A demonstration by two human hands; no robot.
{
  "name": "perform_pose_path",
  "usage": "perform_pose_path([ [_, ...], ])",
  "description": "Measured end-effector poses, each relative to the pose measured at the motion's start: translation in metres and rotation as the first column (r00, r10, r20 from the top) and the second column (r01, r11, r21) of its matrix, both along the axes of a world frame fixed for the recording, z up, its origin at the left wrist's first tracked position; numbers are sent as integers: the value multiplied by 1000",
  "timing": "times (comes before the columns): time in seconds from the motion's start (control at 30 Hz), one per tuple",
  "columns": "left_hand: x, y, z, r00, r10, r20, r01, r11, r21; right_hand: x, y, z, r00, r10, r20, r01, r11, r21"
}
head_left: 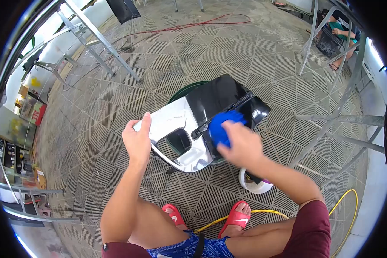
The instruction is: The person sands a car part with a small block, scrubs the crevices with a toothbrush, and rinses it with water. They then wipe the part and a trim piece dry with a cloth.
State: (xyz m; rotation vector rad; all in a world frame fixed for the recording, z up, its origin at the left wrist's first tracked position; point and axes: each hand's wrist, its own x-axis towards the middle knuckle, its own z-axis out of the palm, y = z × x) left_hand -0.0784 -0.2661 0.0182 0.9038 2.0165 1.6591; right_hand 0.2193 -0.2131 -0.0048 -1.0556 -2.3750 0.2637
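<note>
A vehicle-type panel (170,115), glossy black on one half and silver on the other, rests tilted over a dark green round tub (182,91). The silver half has an opening cut through it, and a black strip runs along the dark half. My left hand (137,136) grips the silver half's left edge, thumb on top. Bunched under the fingers of my right hand (244,145) is a blue cloth (219,129), pressed against the black half near the strip. That hand is slightly blurred.
A white container (254,185) with items inside stands near my right foot. A yellow hose (346,193) runs behind my red slides. Metal stands (101,38) rise at both sides; a red hose (180,26) lies ahead. Another person (342,32) sits at far right.
</note>
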Motion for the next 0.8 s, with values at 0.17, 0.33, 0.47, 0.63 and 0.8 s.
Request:
perform_pose_path([
  [0.17, 4, -1, 3, 999, -5, -43, 4, 1000, -24, -15, -19, -2, 982, 186, 15, -186, 979, 77],
  [0.33, -1, -1, 7, 992, 3, -127, -13, 996, -83, 27, 29, 19, 981, -50, 188, 53, 999, -9],
  [0.47, 1, -1, 13, 985, 27, -173, -47, 993, -112, 27, 36, 12, 989, -58, 136, 51, 997, 58],
  [0.63, 2, -2, 18, 987, -8, -162, -5, 997, -81, -11, -17, 23, 954, 266, 138, -268, 963, -3],
  [0.8, 8, -4, 10, 965, -24, -263, -9, 993, -120, 14, 33, 19, 998, 41, 49, -42, 999, 22],
])
